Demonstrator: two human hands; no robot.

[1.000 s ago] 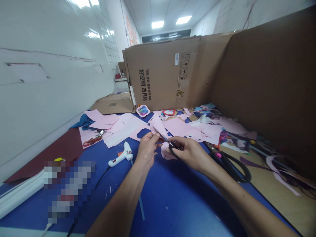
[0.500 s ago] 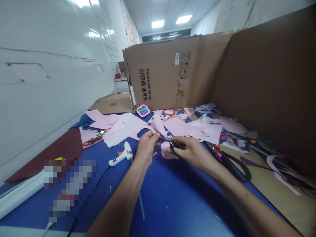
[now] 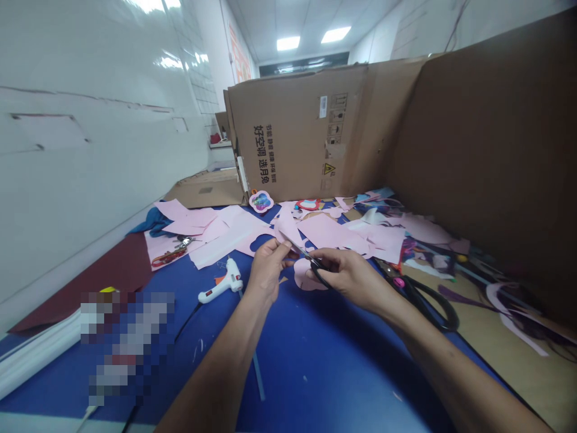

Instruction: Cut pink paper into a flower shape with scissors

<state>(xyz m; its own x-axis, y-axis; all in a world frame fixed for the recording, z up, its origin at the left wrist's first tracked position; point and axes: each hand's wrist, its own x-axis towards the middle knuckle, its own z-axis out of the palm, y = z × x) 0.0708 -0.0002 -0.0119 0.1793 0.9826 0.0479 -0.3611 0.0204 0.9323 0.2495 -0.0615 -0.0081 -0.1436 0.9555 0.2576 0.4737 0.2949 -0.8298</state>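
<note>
My left hand (image 3: 269, 267) pinches a piece of pink sheet (image 3: 288, 227) between thumb and fingers, above the blue table mat. Small black-handled scissors (image 3: 319, 272) are in my right hand (image 3: 354, 276), their blades pointing left at the pink sheet's lower edge. How far the blades are apart is too small to tell. A rounded pink cut-out (image 3: 306, 278) lies beneath the scissors, partly covered by them and by my right fingers. Left of my left hand, a white glue gun (image 3: 222, 284) rests on the mat.
Pink sheets and scraps (image 3: 331, 233) spread along the back. Large black-handled shears (image 3: 433, 307) lie at right. A flower-shaped badge (image 3: 261, 202) leans near the cardboard box (image 3: 297, 132). A white roll (image 3: 40, 355) and a blurred-out object (image 3: 130, 343) are at left.
The scissors' handles have shifted very slightly in my right hand. Both hands stay in nearly the same place, and the pink sheet remains in my left fingers.
</note>
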